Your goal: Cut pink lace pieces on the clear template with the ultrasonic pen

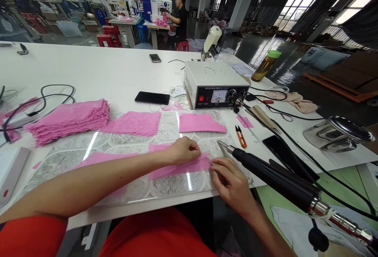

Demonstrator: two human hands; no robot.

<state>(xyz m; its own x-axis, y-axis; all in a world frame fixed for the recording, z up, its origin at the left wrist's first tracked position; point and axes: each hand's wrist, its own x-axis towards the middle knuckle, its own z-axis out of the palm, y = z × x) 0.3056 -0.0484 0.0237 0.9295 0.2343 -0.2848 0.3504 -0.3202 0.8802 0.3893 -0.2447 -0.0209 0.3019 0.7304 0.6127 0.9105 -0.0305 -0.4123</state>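
A pink fabric piece (pixel 165 173) lies in front of me on a clear, glossy sheet (pixel 141 188) with a grey stone pattern. My left hand (pixel 183 151) is closed in a pinch on its upper right part. At the right end of the same piece, my right hand (pixel 228 176) has its thumb and fingers curled together on the edge. Just right of my hands rests a black pen-shaped tool (pixel 265 170) with a metal tip, its cable running back. My left forearm partly covers another pink piece (pixel 103 157).
Behind are a tall pink fabric stack (pixel 71 119), a lacy pink pile (pixel 134 123) and a flat pink stack (pixel 202 123). Orange thread snips (pixel 241 136), a control box (pixel 220 85), phones and a steel mug (pixel 336 135) stand around. A person (pixel 179 20) sews farther off.
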